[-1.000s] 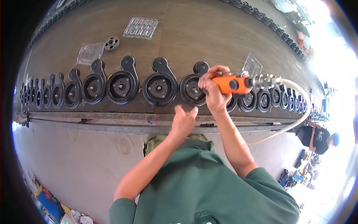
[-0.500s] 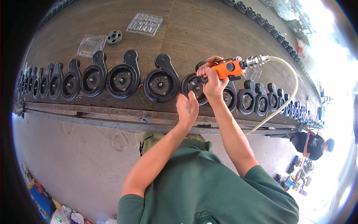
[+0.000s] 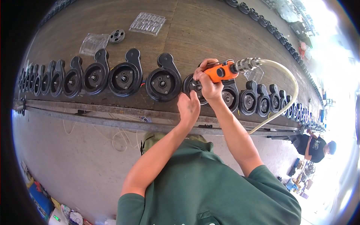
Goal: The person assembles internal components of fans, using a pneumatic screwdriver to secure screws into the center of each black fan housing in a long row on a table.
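My right hand point(image 3: 210, 85) is closed around an orange air-powered screwdriver point(image 3: 219, 72) with metal fittings at its back end. The tool's front tip is hidden by my fingers, over a round black housing point(image 3: 186, 84) on the bench. Thumb and fingers of my left hand point(image 3: 188, 107) grip the near rim of that same housing. Its far arm is mostly covered by my right hand. Just left stands another black housing point(image 3: 173, 87) with a shaft in its middle and an arm pointing away; to the right is one more housing point(image 3: 229, 98), partly behind my right wrist.
A long row of similar housings point(image 3: 124, 79) lines the bench point(image 3: 123, 39) near its metal front edge. A pale air hose point(image 3: 296, 84) loops right and down. Clear plastic trays point(image 3: 148, 23) and a grey round disc point(image 3: 117, 36) lie farther back. A co-worker point(image 3: 318, 147) is at far right.
The screwdriver has swung slightly left in my right hand, with its fittings and hose following. My left hand keeps its place at the housing's rim.
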`<action>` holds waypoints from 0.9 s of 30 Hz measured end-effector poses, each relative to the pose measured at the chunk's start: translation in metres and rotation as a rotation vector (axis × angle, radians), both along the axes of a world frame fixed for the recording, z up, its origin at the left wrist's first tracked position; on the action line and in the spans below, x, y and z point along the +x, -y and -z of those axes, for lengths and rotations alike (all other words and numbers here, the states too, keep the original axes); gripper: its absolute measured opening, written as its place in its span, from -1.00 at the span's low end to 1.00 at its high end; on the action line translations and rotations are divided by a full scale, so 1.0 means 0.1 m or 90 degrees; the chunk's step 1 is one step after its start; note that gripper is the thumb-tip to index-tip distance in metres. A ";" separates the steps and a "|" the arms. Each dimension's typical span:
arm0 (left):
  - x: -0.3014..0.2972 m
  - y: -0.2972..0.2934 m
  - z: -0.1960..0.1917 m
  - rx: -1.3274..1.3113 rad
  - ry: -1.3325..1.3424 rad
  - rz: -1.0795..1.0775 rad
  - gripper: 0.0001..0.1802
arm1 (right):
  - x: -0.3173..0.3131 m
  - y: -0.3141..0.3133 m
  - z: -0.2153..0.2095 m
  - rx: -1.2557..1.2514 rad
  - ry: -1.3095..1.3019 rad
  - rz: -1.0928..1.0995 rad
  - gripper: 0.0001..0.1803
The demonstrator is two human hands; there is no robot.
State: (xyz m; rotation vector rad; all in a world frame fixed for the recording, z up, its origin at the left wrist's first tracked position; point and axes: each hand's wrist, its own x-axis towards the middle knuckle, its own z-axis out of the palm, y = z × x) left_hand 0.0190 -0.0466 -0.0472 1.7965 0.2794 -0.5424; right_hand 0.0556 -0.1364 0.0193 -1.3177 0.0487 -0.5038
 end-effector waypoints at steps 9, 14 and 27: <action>-0.02 0.00 -0.13 0.012 0.021 -0.035 -0.47 | 0.03 -0.08 0.05 0.026 -0.028 0.039 -0.79; -0.03 0.04 -0.02 -0.032 0.043 -0.059 -0.49 | 0.04 -0.10 0.05 0.000 -0.017 0.063 -0.80; -0.01 0.08 0.30 -0.029 0.058 -0.053 -0.46 | -0.10 0.05 -0.22 -0.044 0.059 0.094 -0.72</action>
